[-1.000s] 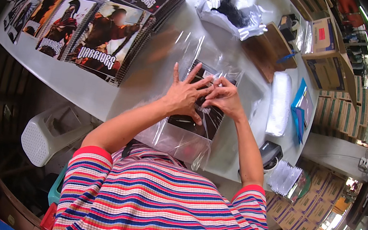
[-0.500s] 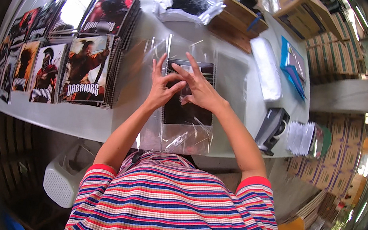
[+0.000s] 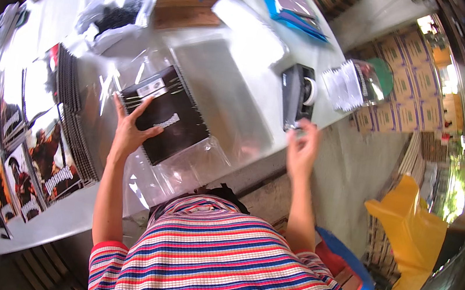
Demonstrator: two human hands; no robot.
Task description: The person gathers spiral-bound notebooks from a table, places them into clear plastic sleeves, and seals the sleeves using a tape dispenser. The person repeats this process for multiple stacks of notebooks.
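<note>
A black spiral-bound notebook (image 3: 168,119) lies tilted on the table, with a white label near its top and clear plastic film (image 3: 151,178) around it. My left hand (image 3: 133,130) rests on its left side, thumb and fingers spread. Farther right stands a black tape dispenser (image 3: 293,97) holding a roll of pale tape (image 3: 310,92). At the dispenser's near end is my right hand (image 3: 303,148), its fingers pinched together. Blur hides what is between them.
Stacks of notebooks with illustrated covers (image 3: 48,159) fill the left side. Behind are a crumpled plastic bag (image 3: 114,15), a wooden stand (image 3: 184,1), a white bundle (image 3: 250,33) and a blue folder (image 3: 294,12). A container of clear packets (image 3: 352,84) stands at the right edge.
My right hand has left the notebook and moved right to the tape dispenser. My left hand has spread over the notebook's left side. The whole view has turned toward the right.
</note>
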